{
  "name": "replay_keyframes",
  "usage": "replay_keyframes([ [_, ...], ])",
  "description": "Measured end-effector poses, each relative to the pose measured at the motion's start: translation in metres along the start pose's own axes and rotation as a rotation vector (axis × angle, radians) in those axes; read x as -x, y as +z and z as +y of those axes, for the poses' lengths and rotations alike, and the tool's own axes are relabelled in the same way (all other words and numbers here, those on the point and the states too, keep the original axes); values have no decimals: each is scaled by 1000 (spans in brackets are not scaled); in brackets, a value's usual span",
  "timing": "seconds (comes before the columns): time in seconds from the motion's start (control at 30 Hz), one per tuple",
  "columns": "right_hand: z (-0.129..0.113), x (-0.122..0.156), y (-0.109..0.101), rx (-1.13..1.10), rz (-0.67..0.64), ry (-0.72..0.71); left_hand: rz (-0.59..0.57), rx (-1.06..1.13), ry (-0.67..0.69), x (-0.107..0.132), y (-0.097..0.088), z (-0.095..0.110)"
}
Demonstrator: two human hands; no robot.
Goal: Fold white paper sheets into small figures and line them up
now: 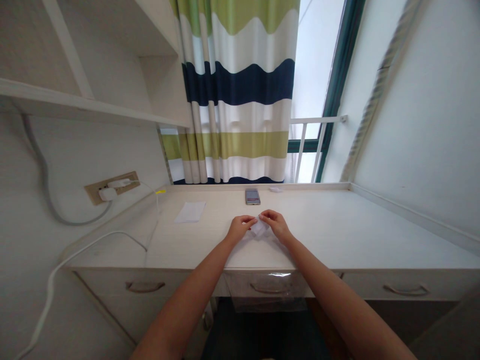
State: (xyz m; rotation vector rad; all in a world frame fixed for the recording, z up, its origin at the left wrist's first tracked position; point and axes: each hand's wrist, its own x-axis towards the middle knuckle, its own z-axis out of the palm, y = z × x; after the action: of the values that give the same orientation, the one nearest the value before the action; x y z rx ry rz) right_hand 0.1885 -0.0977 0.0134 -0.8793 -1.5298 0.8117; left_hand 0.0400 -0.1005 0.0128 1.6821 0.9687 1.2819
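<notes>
A small piece of white folded paper (259, 228) is held just above the desk (330, 235), between my two hands. My left hand (241, 227) pinches its left upper edge with thumb and fingers. On the other side, my right hand (275, 224) grips the top right edge, its fingertips almost meeting those of the left. Just beyond the hands lies a phone (252, 196), flat on the desk. A stack of white paper sheets (190, 212) rests to the left of my left hand.
Another small white paper piece (276, 189) lies near the back edge. White cables run from a wall socket (112, 187) at the left, one crossing the desk. Shelves (93, 105) overhang the left side; a striped curtain (240, 100) hangs behind. Clear plastic (266, 290) drapes off the front edge.
</notes>
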Motion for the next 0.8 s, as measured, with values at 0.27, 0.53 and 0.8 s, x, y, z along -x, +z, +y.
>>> replay_keyframes([
  [0.27,1,2,1,38,-86,36,-6,-18,12,1,-1,3],
  [0.53,-3,2,-1,-112,-42,88,-41,119,-113,-2,-2,-1],
  [0.8,2,-1,0,-118,-32,89,21,-61,-37,-3,-4,-4],
])
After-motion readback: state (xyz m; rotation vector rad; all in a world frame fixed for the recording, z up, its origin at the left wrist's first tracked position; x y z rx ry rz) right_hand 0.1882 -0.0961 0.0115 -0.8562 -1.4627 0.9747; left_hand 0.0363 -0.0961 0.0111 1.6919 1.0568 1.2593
